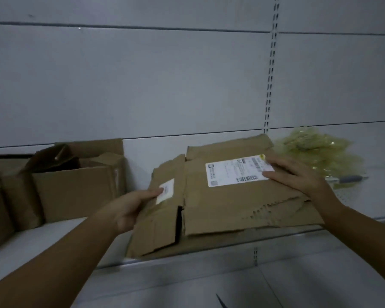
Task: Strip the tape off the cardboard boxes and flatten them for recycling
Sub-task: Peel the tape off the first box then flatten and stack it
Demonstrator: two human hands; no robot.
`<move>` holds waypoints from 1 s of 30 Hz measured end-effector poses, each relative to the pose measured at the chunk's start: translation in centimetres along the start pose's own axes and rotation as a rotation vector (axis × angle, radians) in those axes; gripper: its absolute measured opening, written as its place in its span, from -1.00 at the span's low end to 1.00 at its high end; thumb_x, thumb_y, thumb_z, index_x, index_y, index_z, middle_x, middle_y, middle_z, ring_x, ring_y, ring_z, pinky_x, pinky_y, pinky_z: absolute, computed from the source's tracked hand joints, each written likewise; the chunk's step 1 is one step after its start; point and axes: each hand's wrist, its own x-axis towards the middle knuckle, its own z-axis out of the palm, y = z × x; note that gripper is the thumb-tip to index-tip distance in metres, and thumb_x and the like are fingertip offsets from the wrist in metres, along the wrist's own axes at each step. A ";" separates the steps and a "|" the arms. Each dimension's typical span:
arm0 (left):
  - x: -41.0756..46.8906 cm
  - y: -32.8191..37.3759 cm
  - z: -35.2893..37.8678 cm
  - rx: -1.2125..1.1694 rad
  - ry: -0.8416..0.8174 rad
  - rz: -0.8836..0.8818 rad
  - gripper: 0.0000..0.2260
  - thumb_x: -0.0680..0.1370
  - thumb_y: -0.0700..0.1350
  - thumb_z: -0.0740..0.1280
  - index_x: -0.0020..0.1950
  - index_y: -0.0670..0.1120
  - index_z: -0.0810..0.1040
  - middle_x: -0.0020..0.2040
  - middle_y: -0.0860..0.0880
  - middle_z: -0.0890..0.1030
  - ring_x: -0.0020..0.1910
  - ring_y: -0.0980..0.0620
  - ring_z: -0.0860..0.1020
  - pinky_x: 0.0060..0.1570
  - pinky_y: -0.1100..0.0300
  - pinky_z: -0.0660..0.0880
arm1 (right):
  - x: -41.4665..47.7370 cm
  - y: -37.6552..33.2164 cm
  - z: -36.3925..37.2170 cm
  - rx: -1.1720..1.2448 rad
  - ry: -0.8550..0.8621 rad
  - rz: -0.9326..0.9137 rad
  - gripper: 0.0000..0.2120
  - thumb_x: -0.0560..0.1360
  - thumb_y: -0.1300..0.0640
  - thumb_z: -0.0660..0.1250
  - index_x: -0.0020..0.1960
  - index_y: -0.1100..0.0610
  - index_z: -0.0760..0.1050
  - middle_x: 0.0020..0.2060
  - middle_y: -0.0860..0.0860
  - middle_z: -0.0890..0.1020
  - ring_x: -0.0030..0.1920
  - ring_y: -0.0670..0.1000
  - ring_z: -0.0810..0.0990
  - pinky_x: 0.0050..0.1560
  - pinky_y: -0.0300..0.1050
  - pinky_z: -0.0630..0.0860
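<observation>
On the front of a white metal shelf (53, 236), lying flat with its near left corner out past the shelf lip: a flattened cardboard box (231, 210), brown, creased, ragged and torn along the near right edge. On its top panel, a white shipping label (231, 174) with barcodes; on the left flap, a small white sticker (166, 191). Left hand (129, 210) clamped on the left flap, thumb down on top at the edge of the small white sticker, remaining fingers tucked beneath the cardboard and out of sight. Right hand (298, 176) laid flat on the top panel, fingers straight and slightly spread, tips over the right end of the shipping label, gripping nothing. Behind and to the right of that hand, near the grey back panel (142, 85), a crumpled wad of yellowish stripped tape (320, 152); just in front of the wad, a slim grey-handled tool (349, 179), kind impossible to tell. Well to the left on the same shelf, an upright open cardboard box (76, 187) with flaps raised, and close against it at the far left, more brown boxes (0, 207), partly cut off by the frame edge. In the back wall, a slotted upright (271, 85) rising from behind the flattened cardboard box.
</observation>
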 end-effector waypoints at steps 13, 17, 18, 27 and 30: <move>3.5 6.8 19.4 -0.034 -0.240 0.322 -0.62 0.29 -0.13 0.42 0.10 -0.14 0.57 -0.14 -0.16 0.71 -0.29 -0.10 0.69 -0.40 0.04 0.60 | -7.6 4.5 -18.1 0.651 0.235 0.388 -0.34 0.26 0.21 0.45 0.32 -0.10 0.39 0.09 -0.14 0.62 0.06 -0.04 0.63 -0.13 -0.16 0.60; 4.7 6.3 29.3 0.009 -0.356 0.259 -0.65 0.34 -0.14 0.42 0.10 -0.20 0.58 -0.12 -0.20 0.70 -0.29 -0.12 0.68 -0.36 0.01 0.62 | -13.0 7.4 -26.4 0.826 0.386 0.587 -0.67 0.42 0.28 0.32 0.11 -0.02 0.60 -0.12 0.05 0.72 -0.15 0.05 0.70 -0.32 -0.17 0.60; 5.0 6.0 31.9 0.023 -0.388 0.258 -0.69 0.37 -0.15 0.41 0.09 -0.20 0.58 -0.11 -0.20 0.70 -0.29 -0.12 0.68 -0.36 0.02 0.62 | -14.5 8.4 -28.3 0.841 0.488 0.650 -0.71 0.51 0.31 0.20 0.10 0.09 0.60 -0.28 0.06 0.71 -0.30 0.00 0.69 -0.39 -0.22 0.58; 8.2 -0.7 52.8 0.149 -0.611 0.118 -0.80 0.52 -0.20 0.33 0.10 -0.24 0.59 -0.09 -0.21 0.70 -0.28 -0.11 0.68 -0.34 0.08 0.62 | -27.1 15.1 -37.3 0.726 0.578 1.260 -0.63 0.42 0.02 0.35 0.08 0.27 0.56 -0.13 0.25 0.69 -0.26 0.20 0.69 -0.38 0.03 0.61; 10.8 -2.3 56.8 0.090 -0.710 0.000 -0.77 0.49 -0.11 0.36 0.01 -0.24 0.66 -0.05 -0.22 0.69 -0.18 -0.15 0.68 -0.25 0.04 0.63 | -30.0 18.2 -38.4 0.720 0.598 1.321 -0.65 0.42 0.13 0.37 0.16 0.22 0.50 -0.07 0.28 0.67 -0.24 0.24 0.68 -0.36 0.08 0.60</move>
